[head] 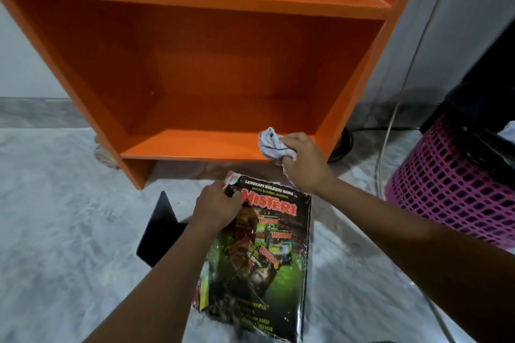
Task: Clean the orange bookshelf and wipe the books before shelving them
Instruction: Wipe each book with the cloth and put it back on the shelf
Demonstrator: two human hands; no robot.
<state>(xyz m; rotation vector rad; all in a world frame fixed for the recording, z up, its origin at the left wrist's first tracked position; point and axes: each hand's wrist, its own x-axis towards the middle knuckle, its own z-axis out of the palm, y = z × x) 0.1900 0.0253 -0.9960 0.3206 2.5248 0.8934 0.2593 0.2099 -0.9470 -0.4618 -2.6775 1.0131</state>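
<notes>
The orange bookshelf (211,5) stands against the wall, and its lower compartment holds nothing. A worn book with a dark cover reading "MISTERI" (278,259) is below the shelf, over the floor. My left hand (217,206) grips the book's torn top left corner. My right hand (302,164) holds a crumpled white cloth with blue stripes (271,143) at the front right edge of the bottom shelf board, just above the book's top edge.
A black bookend (160,231) stands on the grey marbled floor left of the book. A pink mesh basket (457,184) with a black bag in it sits at the right. A pale cable (401,92) hangs down the wall beside the shelf.
</notes>
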